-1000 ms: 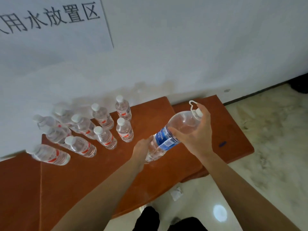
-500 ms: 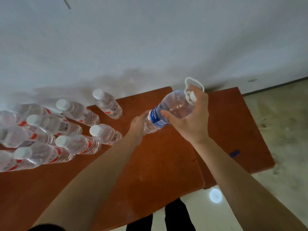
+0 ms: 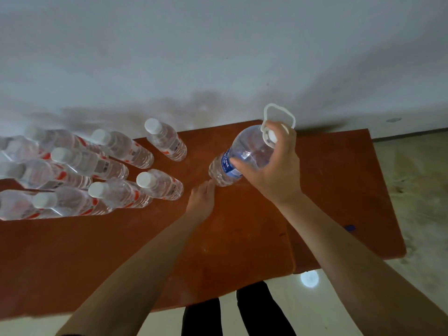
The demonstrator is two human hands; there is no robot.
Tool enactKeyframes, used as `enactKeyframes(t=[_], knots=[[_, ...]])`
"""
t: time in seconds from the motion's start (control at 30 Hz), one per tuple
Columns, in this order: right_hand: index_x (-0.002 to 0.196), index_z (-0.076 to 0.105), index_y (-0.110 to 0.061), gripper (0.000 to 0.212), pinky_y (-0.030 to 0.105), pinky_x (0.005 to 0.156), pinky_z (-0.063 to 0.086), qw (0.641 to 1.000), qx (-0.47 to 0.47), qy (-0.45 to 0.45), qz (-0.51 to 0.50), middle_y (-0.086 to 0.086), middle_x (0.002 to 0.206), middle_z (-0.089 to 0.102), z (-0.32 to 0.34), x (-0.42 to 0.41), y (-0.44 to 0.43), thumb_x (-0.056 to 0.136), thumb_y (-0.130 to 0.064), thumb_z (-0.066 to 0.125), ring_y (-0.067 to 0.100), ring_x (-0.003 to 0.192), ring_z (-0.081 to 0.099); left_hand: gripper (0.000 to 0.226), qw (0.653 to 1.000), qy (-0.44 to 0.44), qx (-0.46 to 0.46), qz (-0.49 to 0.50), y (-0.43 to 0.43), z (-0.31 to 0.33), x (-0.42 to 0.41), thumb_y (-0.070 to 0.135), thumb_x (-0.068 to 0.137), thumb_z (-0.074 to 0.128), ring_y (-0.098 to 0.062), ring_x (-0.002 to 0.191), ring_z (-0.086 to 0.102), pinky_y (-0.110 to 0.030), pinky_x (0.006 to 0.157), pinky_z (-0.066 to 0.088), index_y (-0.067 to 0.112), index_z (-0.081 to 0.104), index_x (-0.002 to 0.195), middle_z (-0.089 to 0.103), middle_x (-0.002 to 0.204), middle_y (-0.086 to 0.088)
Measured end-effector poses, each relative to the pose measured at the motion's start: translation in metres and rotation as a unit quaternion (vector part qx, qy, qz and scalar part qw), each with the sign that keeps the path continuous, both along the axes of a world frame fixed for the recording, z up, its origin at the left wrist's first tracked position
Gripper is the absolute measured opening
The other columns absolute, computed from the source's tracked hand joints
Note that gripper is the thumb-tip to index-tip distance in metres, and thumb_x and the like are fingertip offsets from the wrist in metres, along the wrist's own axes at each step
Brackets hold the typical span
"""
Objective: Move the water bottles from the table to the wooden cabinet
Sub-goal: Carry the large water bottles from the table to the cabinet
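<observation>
- Large bottle (image 3: 244, 154) at frame centre, low over the red-brown bench (image 3: 242, 238), just right of the small bottles (image 3: 97, 166) standing at left.
- Gripped at the shoulder by the right hand (image 3: 274, 170), fingers curled round below the cap; likely bearing the weight and steering.
- Touched at the base by the left hand (image 3: 201, 200), fingers fairly straight, holding nothing; probably guiding it down.
- Tilted: base lower left, cap and carry loop (image 3: 278, 112) upper right; contact with bench unclear.
</observation>
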State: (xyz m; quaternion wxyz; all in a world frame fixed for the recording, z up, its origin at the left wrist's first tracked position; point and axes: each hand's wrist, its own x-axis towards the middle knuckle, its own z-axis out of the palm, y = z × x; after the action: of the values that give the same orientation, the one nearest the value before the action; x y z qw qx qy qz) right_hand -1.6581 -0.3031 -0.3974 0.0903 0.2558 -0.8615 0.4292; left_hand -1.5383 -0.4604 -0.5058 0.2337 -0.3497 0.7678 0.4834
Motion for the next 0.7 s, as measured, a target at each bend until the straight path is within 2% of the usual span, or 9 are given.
enactKeyframes(t=[0.03, 0.1, 0.17, 0.33, 0.4, 0.5, 0.63, 0.7], knots=[[0.134, 0.036, -0.020, 0.082, 0.033, 0.077, 0.062, 1.000, 0.010, 0.011, 0.015, 0.022, 0.130, 0.054, 0.002, 0.002, -0.006, 0.075, -0.050, 0.084, 0.027, 0.111, 0.062, 0.067, 0.999, -0.002, -0.026, -0.034, -0.001, 0.001, 0.012, 0.063, 0.099, 0.021, -0.040, 0.128, 0.049, -0.058, 0.107, 0.041, 0.015, 0.056, 0.131, 0.058, 0.130, -0.017], [0.133, 0.036, -0.021, 0.082, 0.036, 0.072, 0.063, 0.998, 0.032, 0.034, 0.044, 0.021, 0.128, 0.056, 0.003, 0.004, -0.017, 0.075, -0.054, 0.083, 0.028, 0.110, 0.062, 0.054, 0.993, -0.020, -0.085, -0.076, -0.001, 0.001, 0.038, 0.052, 0.106, 0.027, -0.034, 0.144, 0.031, -0.055, 0.116, 0.030, 0.019, 0.049, 0.143, 0.039, 0.153, -0.012], [0.133, 0.036, -0.023, 0.082, 0.035, 0.067, 0.063, 0.995, 0.055, 0.055, 0.068, 0.020, 0.128, 0.057, 0.004, 0.006, -0.029, 0.074, -0.055, 0.084, 0.028, 0.112, 0.062, 0.057, 0.984, -0.047, -0.131, -0.114, -0.008, -0.005, 0.061, 0.056, 0.104, 0.027, -0.030, 0.150, 0.017, -0.057, 0.118, 0.026, 0.025, 0.038, 0.150, 0.019, 0.164, -0.007], [0.134, 0.037, -0.023, 0.081, 0.029, 0.061, 0.061, 0.983, 0.088, 0.108, 0.123, 0.013, 0.131, 0.050, 0.003, 0.021, -0.058, 0.074, -0.050, 0.085, 0.027, 0.112, 0.058, 0.072, 0.934, -0.086, -0.205, -0.278, -0.022, -0.018, 0.093, 0.065, 0.101, 0.023, -0.033, 0.154, 0.003, -0.055, 0.119, 0.023, 0.021, 0.019, 0.159, -0.003, 0.168, -0.011], [0.133, 0.036, -0.022, 0.080, 0.028, 0.064, 0.061, 0.981, 0.084, 0.117, 0.127, 0.010, 0.131, 0.044, 0.002, 0.028, -0.067, 0.075, -0.046, 0.085, 0.027, 0.111, 0.057, 0.074, 0.930, -0.086, -0.203, -0.295, -0.027, -0.018, 0.092, 0.065, 0.101, 0.025, -0.034, 0.154, 0.002, -0.055, 0.119, 0.024, 0.020, 0.018, 0.159, -0.003, 0.168, -0.013], [0.133, 0.035, -0.021, 0.080, 0.027, 0.071, 0.058, 0.984, 0.097, 0.101, 0.111, 0.018, 0.129, 0.052, 0.001, 0.026, -0.065, 0.076, -0.048, 0.084, 0.027, 0.113, 0.058, 0.071, 0.932, -0.088, -0.188, -0.298, -0.032, -0.011, 0.087, 0.062, 0.102, 0.028, -0.034, 0.154, 0.004, -0.057, 0.117, 0.026, 0.018, 0.023, 0.157, 0.000, 0.167, -0.013], [0.138, 0.033, -0.021, 0.081, 0.029, 0.076, 0.056, 0.979, 0.140, 0.070, 0.129, 0.018, 0.135, 0.049, 0.013, 0.032, -0.059, 0.078, -0.047, 0.081, 0.029, 0.119, 0.054, 0.065, 0.939, -0.080, -0.205, -0.263, -0.036, 0.015, 0.096, 0.059, 0.103, 0.030, -0.034, 0.153, 0.007, -0.060, 0.117, 0.025, 0.019, 0.030, 0.154, 0.008, 0.166, -0.012], [0.143, 0.029, -0.022, 0.082, 0.036, 0.088, 0.057, 0.975, 0.172, 0.053, 0.134, 0.018, 0.140, 0.046, 0.025, 0.041, -0.057, 0.081, -0.045, 0.078, 0.031, 0.124, 0.052, 0.061, 0.943, -0.062, -0.230, -0.232, -0.040, 0.045, 0.101, 0.057, 0.103, 0.030, -0.033, 0.152, 0.012, -0.060, 0.117, 0.027, 0.021, 0.033, 0.152, 0.015, 0.164, -0.011]])
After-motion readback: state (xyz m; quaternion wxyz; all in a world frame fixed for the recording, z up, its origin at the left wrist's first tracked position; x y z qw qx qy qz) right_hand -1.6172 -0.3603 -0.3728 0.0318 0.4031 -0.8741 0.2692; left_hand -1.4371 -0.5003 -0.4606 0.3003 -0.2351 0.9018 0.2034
